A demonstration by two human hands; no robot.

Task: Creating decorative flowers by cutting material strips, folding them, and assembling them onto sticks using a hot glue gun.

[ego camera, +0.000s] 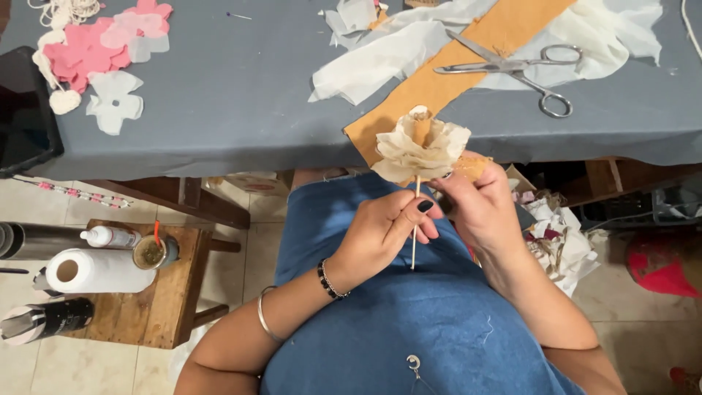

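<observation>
A cream fabric flower [422, 148] with layered petals and a tan centre sits on top of a thin wooden stick [414, 238]. My left hand [384, 232] pinches the stick just under the bloom, thumb against it. My right hand [479, 206] is closed around the flower's base from the right, holding a tan fabric piece [472, 167] there. Both hands hover over my blue denim lap, just in front of the table's edge.
The grey-covered table [241, 110] holds steel scissors [515, 67], a tan fabric strip [446, 80], white fabric scraps [387, 58], and pink and white cut petals [102, 51]. A low wooden stool [175, 300] at left carries a paper roll, glue bottle and cup. Scraps lie on the floor at right.
</observation>
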